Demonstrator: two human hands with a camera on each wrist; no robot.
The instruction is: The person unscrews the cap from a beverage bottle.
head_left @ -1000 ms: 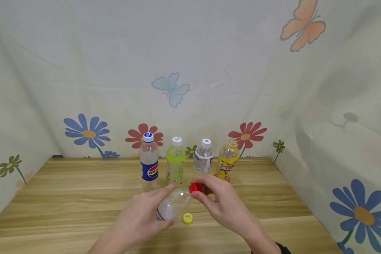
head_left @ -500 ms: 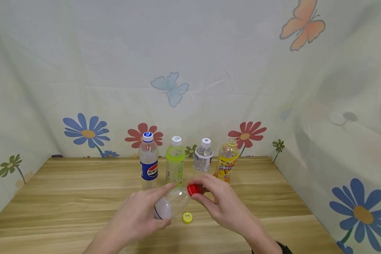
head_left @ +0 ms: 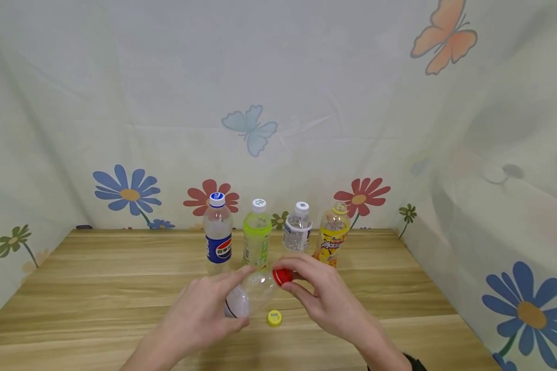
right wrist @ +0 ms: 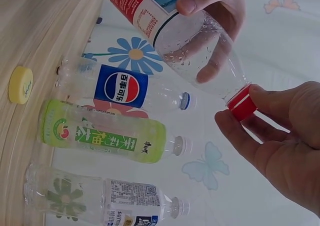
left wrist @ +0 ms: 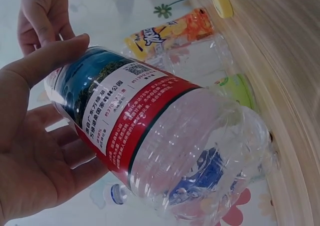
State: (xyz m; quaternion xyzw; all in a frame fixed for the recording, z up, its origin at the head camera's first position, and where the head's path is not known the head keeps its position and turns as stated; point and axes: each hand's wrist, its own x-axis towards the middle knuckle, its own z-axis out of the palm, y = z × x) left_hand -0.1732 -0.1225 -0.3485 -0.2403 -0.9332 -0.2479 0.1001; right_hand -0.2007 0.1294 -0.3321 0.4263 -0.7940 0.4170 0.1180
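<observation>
A clear plastic bottle [right wrist: 200, 51] with a red and blue label is held tilted above the table, its neck toward the right. My left hand [head_left: 201, 312] grips it around the labelled body [left wrist: 135, 111]. On the neck sits a red cap [head_left: 282, 276], pinched between the thumb and fingers of my right hand [head_left: 322, 296]. Water drops cling inside the bottle. Below it a yellow cap [head_left: 274, 318] lies on the wooden table [head_left: 120, 288].
Behind the hands several bottles stand in a row: a blue-labelled cola bottle [head_left: 218, 242], a green-labelled bottle [head_left: 257, 237], a clear bottle with a white cap [head_left: 298, 229] and an uncapped yellow-labelled bottle [head_left: 333, 237]. A flowered cloth [head_left: 167, 144] backs the table.
The held bottle and red cap have shifted slightly left. My right fingers have stayed on the cap, and the standing bottles and yellow cap have not moved.
</observation>
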